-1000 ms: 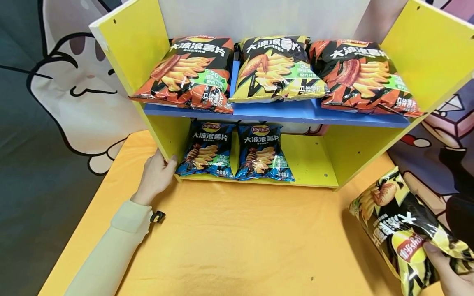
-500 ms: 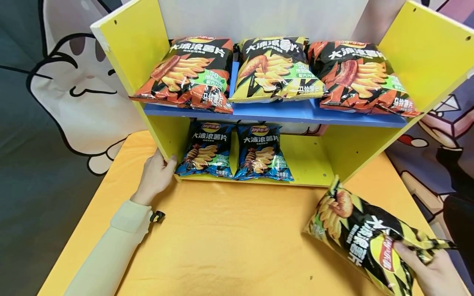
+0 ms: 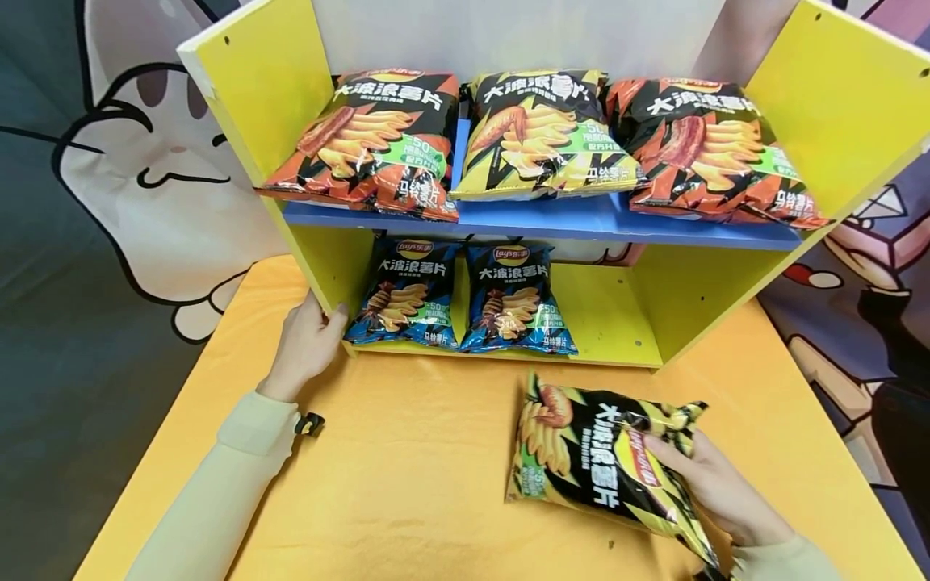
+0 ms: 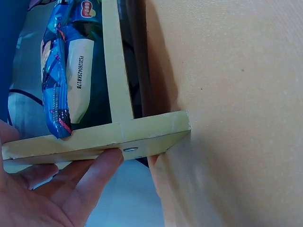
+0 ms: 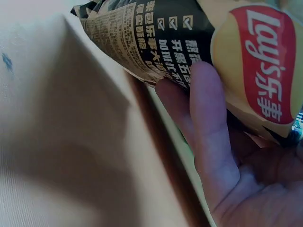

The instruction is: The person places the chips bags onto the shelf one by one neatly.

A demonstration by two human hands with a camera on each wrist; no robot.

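Note:
My right hand (image 3: 719,480) grips a yellow-and-black bag of potato chips (image 3: 596,456) by its top end. The bag lies sideways above the yellow cloth, in front of the shelf's lower right part. In the right wrist view its Lay's logo (image 5: 267,61) faces the camera, with the hand's fingers against the bag. At the left, my left hand (image 3: 301,343) holds the lower front edge of the yellow shelf's side panel (image 3: 320,270). The left wrist view has the fingers on the outer face of that panel (image 4: 94,144); the thumb is partly cut off.
Two blue chip bags (image 3: 512,298) stand on the lower level, with bare board (image 3: 603,311) to their right. On the blue upper shelf (image 3: 538,222) sit two red bags (image 3: 719,153) and a yellow one (image 3: 541,137). Yellow cloth (image 3: 407,484) covers the table.
My right hand has carried the yellow chip bag leftward from the right edge to the front of the shelf, turning it more level. The left hand has stayed on the side panel.

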